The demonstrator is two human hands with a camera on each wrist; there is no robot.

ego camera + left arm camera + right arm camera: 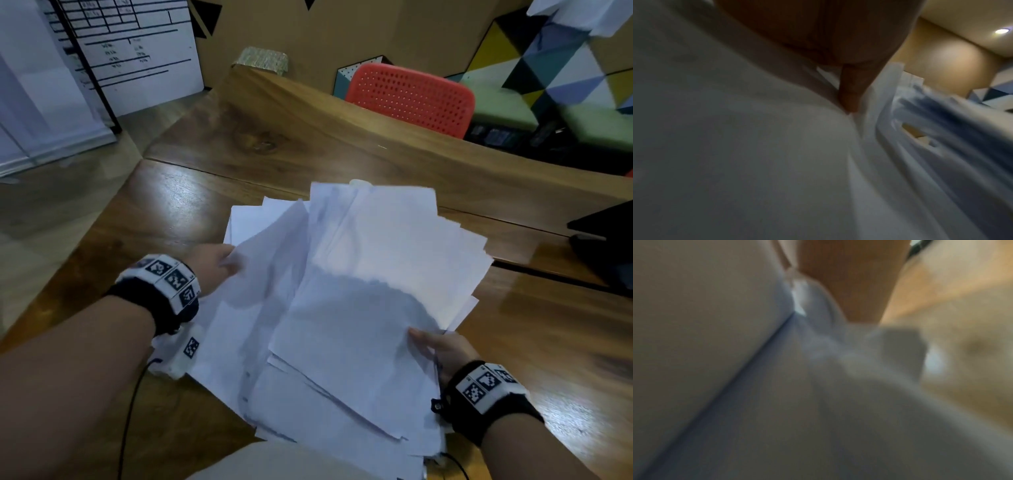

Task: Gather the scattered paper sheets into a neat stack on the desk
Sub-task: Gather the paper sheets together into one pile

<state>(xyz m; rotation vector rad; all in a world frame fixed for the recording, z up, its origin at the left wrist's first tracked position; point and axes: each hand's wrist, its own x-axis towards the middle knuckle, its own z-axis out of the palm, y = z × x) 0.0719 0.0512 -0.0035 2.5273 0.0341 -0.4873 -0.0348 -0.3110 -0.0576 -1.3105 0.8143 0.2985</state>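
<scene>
A loose, fanned pile of white paper sheets (342, 301) lies on the wooden desk (308, 137), its edges uneven. My left hand (214, 265) holds the pile's left edge, thumb on top and fingers hidden beneath the sheets. My right hand (436, 346) grips the right edge of the upper sheets, thumb on top. In the left wrist view a finger (851, 87) is tucked between sheets of paper (756, 162). The right wrist view is blurred: paper (777, 402) fills it, with part of my hand (855, 288) against it.
A red perforated chair (411, 97) stands behind the desk's far edge. A dark object (606, 246) sits at the right edge of the desk. A white printed board (130, 48) leans at the back left. Bare desk surface lies beyond the pile.
</scene>
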